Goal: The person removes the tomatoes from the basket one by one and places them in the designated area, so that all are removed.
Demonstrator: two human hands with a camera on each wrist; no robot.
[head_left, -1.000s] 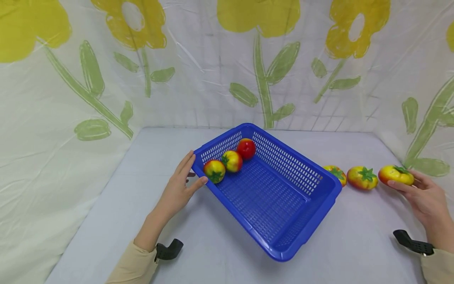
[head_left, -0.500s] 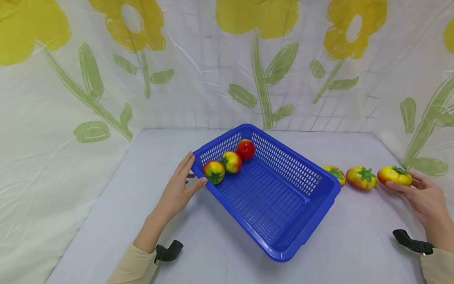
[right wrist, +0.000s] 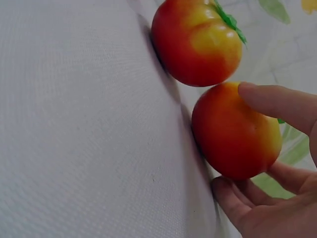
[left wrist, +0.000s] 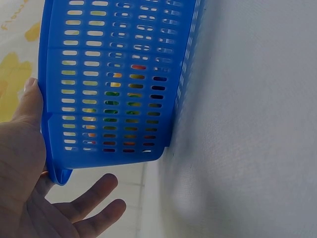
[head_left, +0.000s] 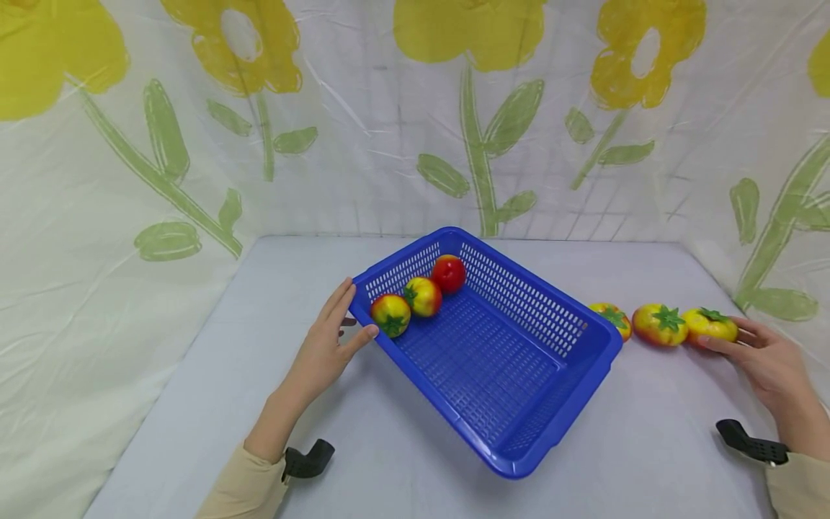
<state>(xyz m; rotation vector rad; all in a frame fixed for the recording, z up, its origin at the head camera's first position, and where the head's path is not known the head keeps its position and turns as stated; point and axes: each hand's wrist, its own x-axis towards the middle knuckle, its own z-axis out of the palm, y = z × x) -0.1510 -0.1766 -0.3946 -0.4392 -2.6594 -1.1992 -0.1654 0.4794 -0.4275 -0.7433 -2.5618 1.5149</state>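
My left hand (head_left: pixel 327 346) holds the left corner of a blue plastic basket (head_left: pixel 570 425), its thumb on the near rim and fingertips at the corner; two lower fingers hang free in the left wrist view. Inside that end lie a yellow-red toy tomato (head_left: pixel 391 315), a second one (head_left: pixel 424 297) and a redder one (head_left: pixel 449 273). At far right, my right hand (head_left: pixel 768 360) grips a yellow-red toy tomato (right wrist: pixel 237 134) with a green leafy top. It sits against another toy tomato (right wrist: pixel 195 42) on the table. One more toy tomato (head_left: pixel 612 321) is partly hidden by the basket.
A white table (head_left: pixel 214 404) lies beneath everything. White sheeting with painted flowers (head_left: pixel 480 144) rises at the back and sides. A black wrist mount (head_left: pixel 310 459) is strapped to the left forearm, and another black mount (head_left: pixel 752 442) to the right.
My right hand has slid its toy tomato left, closing the gap to the neighbouring one. My left hand and the basket stay in place.
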